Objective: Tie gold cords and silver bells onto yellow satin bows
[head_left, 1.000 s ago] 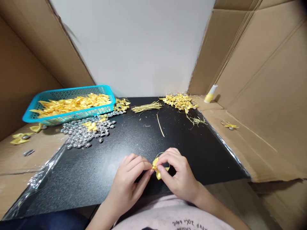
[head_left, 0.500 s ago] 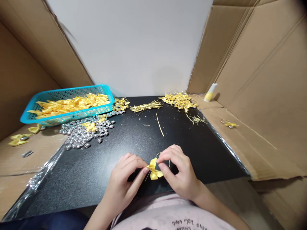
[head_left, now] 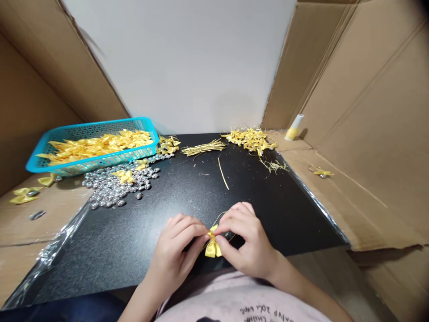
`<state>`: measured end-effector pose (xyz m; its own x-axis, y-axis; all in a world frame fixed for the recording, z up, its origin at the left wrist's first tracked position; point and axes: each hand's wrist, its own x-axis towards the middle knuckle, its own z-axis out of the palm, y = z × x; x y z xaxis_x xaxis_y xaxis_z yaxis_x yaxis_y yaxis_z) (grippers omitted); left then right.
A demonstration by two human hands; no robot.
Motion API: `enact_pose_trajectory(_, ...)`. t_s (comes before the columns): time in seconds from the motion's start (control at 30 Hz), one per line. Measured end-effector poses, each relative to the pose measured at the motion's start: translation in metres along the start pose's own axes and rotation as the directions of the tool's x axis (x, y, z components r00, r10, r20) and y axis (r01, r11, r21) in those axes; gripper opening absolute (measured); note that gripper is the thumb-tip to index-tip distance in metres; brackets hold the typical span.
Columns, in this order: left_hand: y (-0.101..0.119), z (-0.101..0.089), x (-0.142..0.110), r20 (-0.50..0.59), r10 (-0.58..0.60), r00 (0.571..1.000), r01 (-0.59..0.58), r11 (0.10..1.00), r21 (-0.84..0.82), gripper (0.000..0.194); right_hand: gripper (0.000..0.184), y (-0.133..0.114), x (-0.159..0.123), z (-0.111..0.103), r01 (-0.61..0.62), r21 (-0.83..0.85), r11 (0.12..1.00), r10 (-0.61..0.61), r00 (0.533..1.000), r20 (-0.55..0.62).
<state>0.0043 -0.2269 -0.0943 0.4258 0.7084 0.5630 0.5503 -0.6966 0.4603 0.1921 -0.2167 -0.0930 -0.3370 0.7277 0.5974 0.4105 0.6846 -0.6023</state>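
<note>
Just above the table's near edge, a yellow ribbon bow (head_left: 213, 248) is pinched between my two hands. My left hand (head_left: 182, 243) grips its left side with thumb and index finger. From the other side, the thumb and index finger of my right hand (head_left: 246, 237) press on the bow's middle. A thin gold cord (head_left: 219, 216) loops up from the bow and passes behind my right fingers. The knot at the bow's centre is partly covered by the fingertips.
A blue basket (head_left: 33, 166) of yellow bows stands back left, with silver beads (head_left: 114, 188) before it. Gold cord pieces (head_left: 203, 148) lie at the back centre. Finished-looking bows (head_left: 250, 139) are heaped back right, near cord scraps (head_left: 275, 166). A white-and-yellow cone (head_left: 294, 128) stands on cardboard.
My right fingers have moved left onto the bow's middle, closing the gap to my left fingers. The bow has turned, and its lower loops now point down.
</note>
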Motion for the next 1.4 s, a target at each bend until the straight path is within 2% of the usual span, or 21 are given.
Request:
enact_pose_trajectory(0.17,-0.0010,0.0022,-0.0008,-0.014,0.006,1.000,-0.004,0.997,0.082,0.016,0.004,0.0009,-0.0018,0.0038,0.055,-0.061,0.997,-0.057,0.998,-0.031)
enact_pose_trajectory(0.43,-0.0008,0.0041,-0.0010,-0.034,0.000,0.999,0.004,0.993,0.121,0.015,0.011,0.0029,-0.0030,0.0072,0.033,-0.084,0.996,-0.036,0.999,-0.032)
enact_pose_trajectory(0.9,-0.0035,0.0024,-0.0024,0.035,0.035,0.999,-0.038,0.996,0.084,0.018,0.016,0.0057,-0.0025,0.0036,-0.115,0.001,0.993,0.114,0.985,0.126)
enact_pose_trajectory(1.07,-0.0026,0.0025,-0.0007,0.038,0.034,0.999,-0.036,0.998,0.059,0.017,0.016,0.0053,-0.0034,0.0048,-0.093,-0.003,0.996,0.093,0.989,0.117)
enact_pose_trajectory(1.17,-0.0008,0.0021,-0.0002,-0.002,0.022,1.000,-0.022,0.998,0.053,0.016,0.017,0.0050,-0.0029,0.0042,-0.084,0.008,0.996,0.083,0.992,0.095)
enact_pose_trajectory(1.3,0.0014,0.0023,0.0003,-0.080,-0.038,0.996,0.042,0.998,0.056,0.015,0.015,0.0041,-0.0016,0.0019,-0.016,0.033,0.999,0.013,0.993,0.114)
enact_pose_trajectory(1.4,0.0020,0.0039,-0.0001,-0.098,-0.085,0.992,0.086,0.996,0.011,0.015,0.013,0.0039,-0.0018,0.0010,0.019,0.043,0.999,-0.025,0.990,0.136)
